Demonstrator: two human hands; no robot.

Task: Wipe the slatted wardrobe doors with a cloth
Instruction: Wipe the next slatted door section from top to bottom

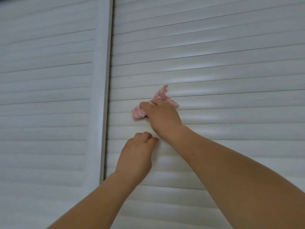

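Two white slatted wardrobe doors fill the view: the left door (46,96) and the right door (222,63). A pink-and-white striped cloth (137,113) is bunched against the right door's slats near its left edge. My right hand (162,116) grips the cloth and presses it on the slats, with cloth ends sticking out above and to the left of the fingers. My left hand (138,152) is just below, fingers curled with the knuckles against the slats, holding nothing that I can see.
A white vertical frame strip (100,96) with a dark gap (108,96) beside it separates the two doors, just left of my hands. Both forearms reach in from the bottom of the view.
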